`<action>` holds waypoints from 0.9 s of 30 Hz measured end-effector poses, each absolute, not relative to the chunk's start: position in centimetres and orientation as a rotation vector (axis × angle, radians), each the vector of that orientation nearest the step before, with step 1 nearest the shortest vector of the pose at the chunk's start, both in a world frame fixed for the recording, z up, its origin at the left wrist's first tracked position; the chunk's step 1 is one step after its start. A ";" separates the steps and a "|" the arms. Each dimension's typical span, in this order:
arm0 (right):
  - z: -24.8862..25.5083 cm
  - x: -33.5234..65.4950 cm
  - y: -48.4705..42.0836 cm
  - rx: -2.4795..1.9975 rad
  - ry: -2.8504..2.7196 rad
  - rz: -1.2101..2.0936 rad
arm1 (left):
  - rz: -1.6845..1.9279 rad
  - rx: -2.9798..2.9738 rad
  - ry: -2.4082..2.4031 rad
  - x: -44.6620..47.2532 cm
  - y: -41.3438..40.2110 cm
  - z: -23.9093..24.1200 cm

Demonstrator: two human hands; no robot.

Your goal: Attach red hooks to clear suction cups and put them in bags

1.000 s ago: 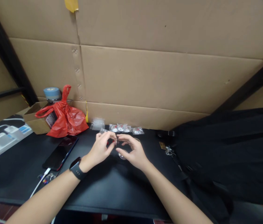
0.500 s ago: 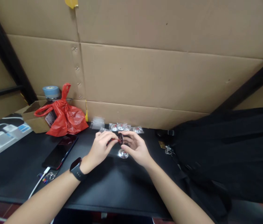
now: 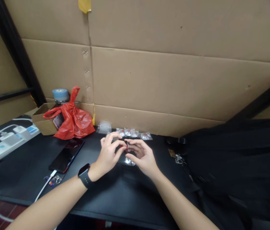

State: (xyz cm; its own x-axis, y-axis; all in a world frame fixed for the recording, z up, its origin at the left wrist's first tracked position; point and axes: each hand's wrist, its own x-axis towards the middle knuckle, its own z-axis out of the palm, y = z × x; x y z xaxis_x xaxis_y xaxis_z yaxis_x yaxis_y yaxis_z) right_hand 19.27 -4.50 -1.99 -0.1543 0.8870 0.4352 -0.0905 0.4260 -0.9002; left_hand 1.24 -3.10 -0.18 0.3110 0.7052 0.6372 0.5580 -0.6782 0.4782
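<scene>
Between my two hands stands a small round disc (image 3: 127, 147), dark on the side I see, with a shiny rim and a bit of red at its left. My right hand (image 3: 141, 155) grips the disc's edge with thumb and fingertips. From the other side my left hand (image 3: 109, 151), with a black watch at the wrist, pinches at the red part; its fingertips partly hide it. Just below the disc, a shiny silver disc (image 3: 130, 162) lies on the black table (image 3: 120, 195), partly covered by my right thumb.
Several clear-bagged silver discs (image 3: 134, 133) line the cardboard wall, beside empty-looking clear bags (image 3: 104, 127). On the left are a red plastic bag (image 3: 77, 123), a cardboard box, a charging phone (image 3: 66, 155) and a power strip (image 3: 10, 143). A black bag (image 3: 240, 166) fills the right side.
The view has shifted a little, so everything appears further right. My left fingers have moved closer over the disc, and its face is turned more edge-on.
</scene>
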 end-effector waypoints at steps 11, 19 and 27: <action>-1.9 19.6 -4.0 -0.864 -1.654 0.998 | 1.375 2.453 1.225 1.0 -2.8 -0.4; -1.4 19.0 -4.0 -0.931 -1.734 0.851 | 1.311 2.472 1.211 1.1 -2.5 -1.1; -1.4 20.2 -3.7 -1.157 -2.054 0.443 | 1.020 2.484 1.150 1.0 -2.3 -0.8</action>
